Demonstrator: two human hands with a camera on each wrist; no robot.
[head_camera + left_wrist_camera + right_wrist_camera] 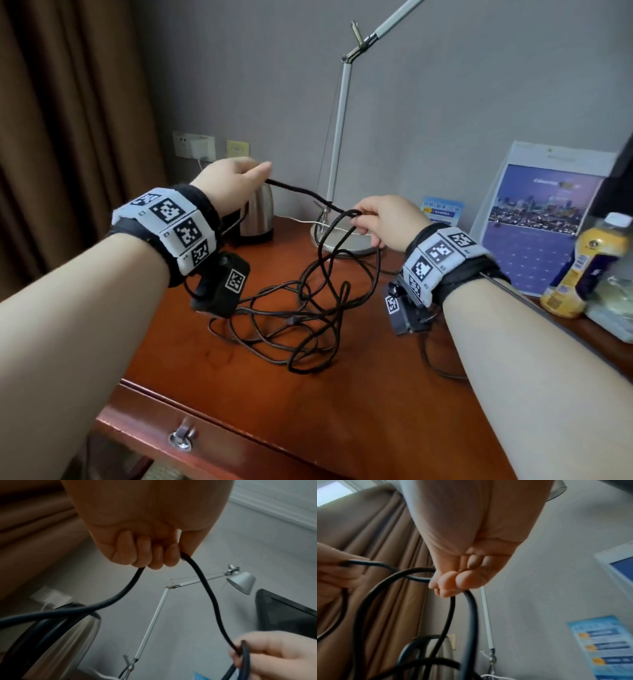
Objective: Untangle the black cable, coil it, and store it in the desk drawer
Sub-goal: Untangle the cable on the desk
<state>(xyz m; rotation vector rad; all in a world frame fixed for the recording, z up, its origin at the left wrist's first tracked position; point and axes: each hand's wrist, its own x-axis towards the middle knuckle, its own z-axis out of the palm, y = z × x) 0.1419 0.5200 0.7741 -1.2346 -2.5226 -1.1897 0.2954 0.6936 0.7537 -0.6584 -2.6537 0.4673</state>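
Black cable lay mostly knotted on the desk, one strand raised between my hands. Left hand fisted round it; right hand pinched a loop. Untangling stage, I judged. Next: feed the strand back through that loop. Drawer shut.

Both forearms are bare. Each wrist carries a black fabric band faced with white tiles printed with black square codes. A black camera block bearing its own code tag hangs beneath each wrist, with thin black leads.
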